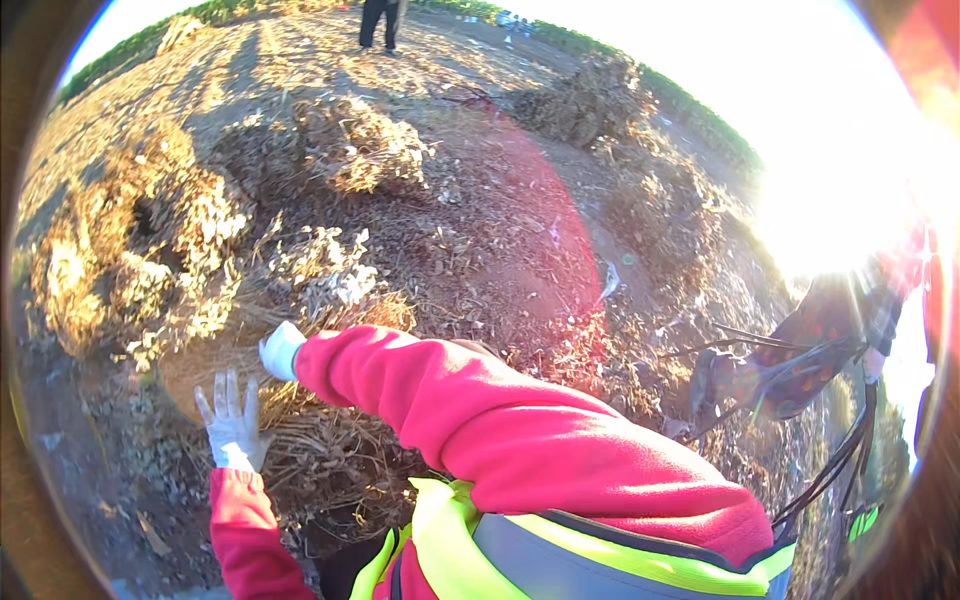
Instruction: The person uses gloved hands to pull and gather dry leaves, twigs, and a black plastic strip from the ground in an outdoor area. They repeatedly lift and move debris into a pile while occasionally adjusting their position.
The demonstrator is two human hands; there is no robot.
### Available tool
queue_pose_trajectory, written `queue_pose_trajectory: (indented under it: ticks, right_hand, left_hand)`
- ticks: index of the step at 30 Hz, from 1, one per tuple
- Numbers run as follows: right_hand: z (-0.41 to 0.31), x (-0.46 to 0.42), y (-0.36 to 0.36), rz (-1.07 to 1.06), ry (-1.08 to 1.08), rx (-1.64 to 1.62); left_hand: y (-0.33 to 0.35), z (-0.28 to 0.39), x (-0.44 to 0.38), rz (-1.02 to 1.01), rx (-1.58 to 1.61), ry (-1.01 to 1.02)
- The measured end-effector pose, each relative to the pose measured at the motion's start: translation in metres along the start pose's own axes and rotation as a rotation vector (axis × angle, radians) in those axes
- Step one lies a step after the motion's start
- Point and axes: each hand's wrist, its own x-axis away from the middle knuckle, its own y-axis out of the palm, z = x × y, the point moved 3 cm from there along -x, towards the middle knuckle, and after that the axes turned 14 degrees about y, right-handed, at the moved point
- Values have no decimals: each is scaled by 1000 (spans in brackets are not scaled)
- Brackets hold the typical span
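Observation:
Both of my hands wear pale work gloves. My left hand (234, 427) is spread flat, fingers apart, against the near side of a bunch of dry plant stalks (300, 401). Just above and to its right, my right hand (281, 351) is curled over the same stalks. Its fingertips are turned away from me, so whether stalks are inside the fist cannot be seen. Dry leafy heads (322, 274) stick out of the heap beyond my right hand. My red right sleeve (525, 435) crosses the view and hides part of the ground.
Heaps of dried plants lie ahead left (150, 232), ahead (360, 142) and right (660, 195). At the right, a person (817, 337) holds long dark strands (862, 427). Another person's legs (381, 26) stand far off. A white scrap (610, 280) lies on the ground. Sun glare washes out the upper right.

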Motion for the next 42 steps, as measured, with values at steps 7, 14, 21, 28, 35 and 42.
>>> queue_pose_trajectory:
  ticks: [7, 14, 21, 28, 35, 42]
  right_hand:
    - [-10, -1, 37, 21, -58, 83]
    - [3, 0, 30, -57, -99, -51]
    - [4, 26, -63, -274, -285, 393]
    - [-3, 25, -15, -105, -135, -80]
    - [-6, 31, 15, -49, -123, 82]
    - [-17, 10, 40, -21, -144, 137]
  left_hand:
    - [45, -23, -38, -138, 214, 6]
    - [58, -18, -45, -297, 200, -48]
    - [47, -11, -46, -258, 208, -102]
    - [53, -17, -31, -134, 289, -129]
    - [86, -5, -40, -147, 374, -112]
    - [117, -17, -46, -237, 351, -129]
